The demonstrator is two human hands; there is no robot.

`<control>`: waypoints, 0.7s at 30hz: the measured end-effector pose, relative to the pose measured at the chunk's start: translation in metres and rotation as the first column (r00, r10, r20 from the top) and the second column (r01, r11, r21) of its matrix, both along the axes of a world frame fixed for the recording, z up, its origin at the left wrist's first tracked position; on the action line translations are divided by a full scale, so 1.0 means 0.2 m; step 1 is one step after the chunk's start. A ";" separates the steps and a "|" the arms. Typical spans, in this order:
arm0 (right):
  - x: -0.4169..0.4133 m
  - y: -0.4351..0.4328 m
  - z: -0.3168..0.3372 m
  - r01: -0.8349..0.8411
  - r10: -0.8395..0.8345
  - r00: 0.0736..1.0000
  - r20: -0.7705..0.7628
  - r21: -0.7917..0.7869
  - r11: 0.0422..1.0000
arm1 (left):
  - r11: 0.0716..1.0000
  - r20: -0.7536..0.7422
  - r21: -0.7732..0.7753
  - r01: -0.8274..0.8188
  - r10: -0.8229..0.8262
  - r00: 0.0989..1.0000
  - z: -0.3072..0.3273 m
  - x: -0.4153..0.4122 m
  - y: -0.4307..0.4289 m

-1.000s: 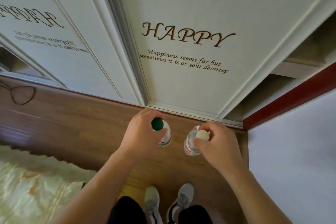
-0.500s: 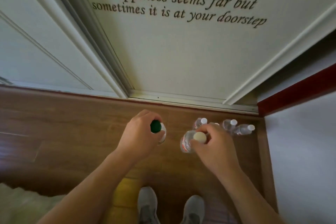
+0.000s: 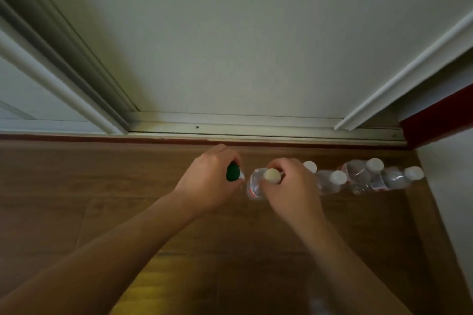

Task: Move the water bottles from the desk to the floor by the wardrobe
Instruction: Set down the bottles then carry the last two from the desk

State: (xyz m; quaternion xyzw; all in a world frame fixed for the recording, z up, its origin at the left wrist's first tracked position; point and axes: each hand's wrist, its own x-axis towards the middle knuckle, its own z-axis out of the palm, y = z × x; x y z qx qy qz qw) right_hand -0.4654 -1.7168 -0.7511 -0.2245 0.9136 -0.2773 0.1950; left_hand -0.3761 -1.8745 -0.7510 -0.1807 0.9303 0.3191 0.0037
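Observation:
My left hand (image 3: 208, 181) grips the neck of a green-capped bottle (image 3: 233, 172), whose body is mostly hidden under the hand. My right hand (image 3: 289, 186) holds a clear water bottle with a pale cap (image 3: 254, 184) by its top. Both bottles are low over the wooden floor (image 3: 102, 186), close to the wardrobe's sliding door (image 3: 243, 46). To the right, several white-capped water bottles (image 3: 358, 176) stand in a row on the floor along the wardrobe track.
The metal door track (image 3: 230, 126) runs across just beyond my hands. A dark red trim (image 3: 435, 120) and a white wall (image 3: 453, 199) close off the right side. Open wooden floor stretches to the left.
My view has dropped much closer to the floor and wardrobe base. Both hands have lowered with their bottles, moved closer together, and more of the row of bottles at the right has come into sight.

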 end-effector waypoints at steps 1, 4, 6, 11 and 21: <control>-0.02 -0.01 -0.05 -0.003 0.003 1.000 -0.013 0.010 1.000 | 1.000 -0.003 0.003 0.006 -0.006 1.000 -0.06 -0.02 -0.01; -0.06 -0.02 -0.17 -0.005 0.008 0.999 -0.053 0.060 0.998 | 0.999 -0.007 0.025 0.021 -0.020 1.000 -0.19 -0.06 -0.02; -0.08 -0.03 -0.22 -0.011 0.019 0.997 -0.080 0.092 0.996 | 0.999 -0.010 0.033 0.019 -0.019 1.000 -0.25 -0.09 -0.03; -0.12 -0.04 -0.29 0.003 0.011 0.996 -0.092 0.145 0.989 | 0.998 -0.005 0.051 0.023 -0.022 1.000 -0.37 -0.13 -0.03; -0.15 0.00 -0.32 0.066 -0.047 0.991 -0.126 0.157 0.985 | 0.999 -0.052 0.035 0.018 -0.016 0.999 -0.44 -0.16 0.01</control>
